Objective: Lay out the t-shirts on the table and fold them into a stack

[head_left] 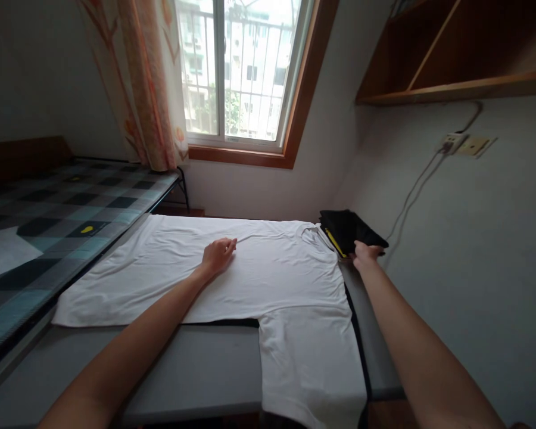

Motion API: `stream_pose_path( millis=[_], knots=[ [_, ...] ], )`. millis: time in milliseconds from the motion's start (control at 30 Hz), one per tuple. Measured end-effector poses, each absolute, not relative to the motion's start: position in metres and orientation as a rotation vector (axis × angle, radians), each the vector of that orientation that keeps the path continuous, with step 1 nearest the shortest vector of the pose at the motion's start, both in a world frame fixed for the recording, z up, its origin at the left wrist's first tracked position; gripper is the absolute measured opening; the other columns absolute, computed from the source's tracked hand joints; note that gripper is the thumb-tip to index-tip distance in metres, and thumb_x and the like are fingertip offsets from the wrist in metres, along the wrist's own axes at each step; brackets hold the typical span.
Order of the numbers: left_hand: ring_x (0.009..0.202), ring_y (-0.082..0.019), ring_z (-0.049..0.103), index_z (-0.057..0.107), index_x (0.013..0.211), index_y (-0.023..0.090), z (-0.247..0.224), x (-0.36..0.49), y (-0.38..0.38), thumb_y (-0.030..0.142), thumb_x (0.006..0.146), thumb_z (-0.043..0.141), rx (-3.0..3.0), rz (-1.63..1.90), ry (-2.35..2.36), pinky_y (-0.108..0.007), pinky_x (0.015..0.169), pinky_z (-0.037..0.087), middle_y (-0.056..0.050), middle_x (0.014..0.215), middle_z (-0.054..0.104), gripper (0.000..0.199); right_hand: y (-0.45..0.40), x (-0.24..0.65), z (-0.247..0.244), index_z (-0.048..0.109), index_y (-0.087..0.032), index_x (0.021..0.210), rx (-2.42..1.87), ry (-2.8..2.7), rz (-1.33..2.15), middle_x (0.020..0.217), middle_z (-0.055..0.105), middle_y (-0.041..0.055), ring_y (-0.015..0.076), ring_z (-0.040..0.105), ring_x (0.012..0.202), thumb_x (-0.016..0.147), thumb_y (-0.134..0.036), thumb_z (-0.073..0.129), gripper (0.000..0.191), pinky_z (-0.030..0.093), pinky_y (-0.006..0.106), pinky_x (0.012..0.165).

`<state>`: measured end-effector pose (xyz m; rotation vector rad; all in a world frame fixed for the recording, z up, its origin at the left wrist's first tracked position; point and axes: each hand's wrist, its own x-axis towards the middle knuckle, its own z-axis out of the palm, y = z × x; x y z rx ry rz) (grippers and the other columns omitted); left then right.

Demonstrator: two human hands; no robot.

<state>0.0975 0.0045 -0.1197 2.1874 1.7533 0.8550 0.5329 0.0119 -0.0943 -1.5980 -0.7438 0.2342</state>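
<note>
A white T-shirt (245, 268) lies spread out sideways, its collar to the right and its hem to the left. One sleeve hangs over the near edge of the grey table (205, 363). My left hand (218, 256) is over the middle of the shirt with its fingers curled in; I see nothing in them. At the far right corner, my right hand (366, 253) grips the near edge of a folded black cloth (351, 229) with a yellow strip along its side. This bundle is beside the shirt's collar, tilted towards the wall.
To the left is a bed (116, 187) with a checked mattress, and a white sheet (4, 253) lies on it. A curtain (149, 89) hangs beside the barred window (245, 71). On the right wall are a socket with a cable (451, 143) and a wooden shelf (455, 86).
</note>
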Motion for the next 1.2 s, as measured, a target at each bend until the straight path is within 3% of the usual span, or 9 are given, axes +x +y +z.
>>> stream_pose_path(
  millis=[100, 200, 300, 467, 600, 767, 867, 967, 1200],
  knots=[
    [0.077, -0.02, 0.064, 0.069, 0.076, 0.022, -0.121, 0.098, 0.004, 0.051, 0.096, 0.031, 2.225, 0.822, 1.746, -0.028, 0.062, 0.034, -0.004, 0.082, 0.072, 0.052, 0.004, 0.53, -0.112, 0.006, -0.025, 0.142, -1.541, -0.465, 0.38, 0.145, 0.034, 0.0164, 0.0223, 0.06, 0.113, 0.073, -0.02, 0.064, 0.09, 0.061, 0.039, 0.075],
    [0.077, -0.02, 0.064, 0.069, 0.076, 0.022, -0.121, 0.098, 0.004, 0.049, 0.096, 0.03, 2.236, 0.819, 1.735, -0.028, 0.063, 0.034, -0.004, 0.084, 0.072, 0.051, 0.009, 0.532, -0.11, 0.02, -0.027, 0.136, -1.464, -0.342, 0.456, 0.139, 0.043, 0.0099, 0.02, 0.061, 0.11, 0.068, -0.014, 0.067, 0.083, 0.061, 0.036, 0.074],
    [0.077, -0.019, 0.063, 0.069, 0.077, 0.022, -0.121, 0.098, 0.004, 0.049, 0.096, 0.031, 2.229, 0.809, 1.74, -0.028, 0.063, 0.034, -0.004, 0.084, 0.072, 0.05, 0.009, 0.536, -0.106, 0.024, -0.026, 0.13, -1.483, -0.407, 0.404, 0.135, 0.045, 0.007, 0.0204, 0.059, 0.111, 0.069, -0.02, 0.068, 0.076, 0.061, 0.037, 0.078],
    [0.075, -0.018, 0.062, 0.067, 0.076, 0.022, -0.12, 0.098, 0.005, 0.046, 0.096, 0.033, 2.256, 0.777, 1.743, -0.027, 0.062, 0.033, -0.004, 0.082, 0.07, 0.047, -0.012, 0.529, -0.102, 0.029, -0.016, 0.133, -1.806, -0.445, -0.101, 0.132, 0.041, 0.0174, 0.0298, 0.053, 0.114, 0.069, -0.022, 0.065, 0.074, 0.046, 0.052, 0.099],
    [0.072, -0.017, 0.06, 0.065, 0.074, 0.021, -0.119, 0.1, 0.004, 0.043, 0.096, 0.034, 2.321, 0.734, 1.754, -0.027, 0.061, 0.032, -0.004, 0.084, 0.068, 0.044, -0.026, 0.513, -0.091, 0.05, -0.017, 0.128, -1.937, -0.952, -0.502, 0.135, 0.04, 0.0198, 0.038, 0.042, 0.123, 0.077, -0.027, 0.056, 0.052, 0.037, 0.059, 0.098],
    [0.074, -0.016, 0.059, 0.065, 0.078, 0.02, -0.117, 0.101, 0.0, 0.043, 0.097, 0.035, 2.385, 0.685, 1.736, -0.027, 0.065, 0.034, -0.005, 0.089, 0.066, 0.042, -0.027, 0.487, -0.089, 0.06, -0.015, 0.125, -2.151, -1.487, -0.505, 0.134, 0.049, 0.0181, 0.0394, 0.029, 0.133, 0.085, -0.033, 0.046, 0.046, 0.029, 0.059, 0.102],
    [0.074, -0.016, 0.059, 0.066, 0.081, 0.021, -0.116, 0.102, -0.002, 0.042, 0.097, 0.036, 2.404, 0.667, 1.723, -0.027, 0.066, 0.036, -0.005, 0.09, 0.065, 0.04, -0.029, 0.463, -0.093, 0.061, -0.013, 0.126, -2.158, -1.674, -0.544, 0.14, 0.048, 0.0163, 0.0364, 0.02, 0.14, 0.09, -0.032, 0.039, 0.046, 0.021, 0.056, 0.109],
    [0.077, -0.017, 0.059, 0.067, 0.085, 0.021, -0.116, 0.102, -0.002, 0.039, 0.096, 0.036, 2.434, 0.674, 1.691, -0.028, 0.069, 0.04, -0.006, 0.091, 0.065, 0.037, -0.037, 0.432, -0.103, 0.059, -0.018, 0.13, -1.995, -2.024, -0.452, 0.146, 0.046, 0.0119, 0.0304, 0.021, 0.143, 0.094, -0.038, 0.035, 0.048, 0.019, 0.049, 0.113],
    [0.111, -0.024, 0.055, 0.068, 0.109, 0.022, -0.125, 0.103, 0.0, 0.032, 0.092, 0.045, 2.566, 0.751, 1.623, -0.038, 0.097, 0.04, -0.009, 0.118, 0.063, 0.03, -0.06, 0.39, -0.128, 0.038, -0.023, 0.148, -2.028, -2.302, -0.009, 0.157, 0.03, 0.0109, 0.0297, 0.023, 0.144, 0.096, -0.053, 0.029, 0.061, 0.019, 0.047, 0.114]
  ],
)
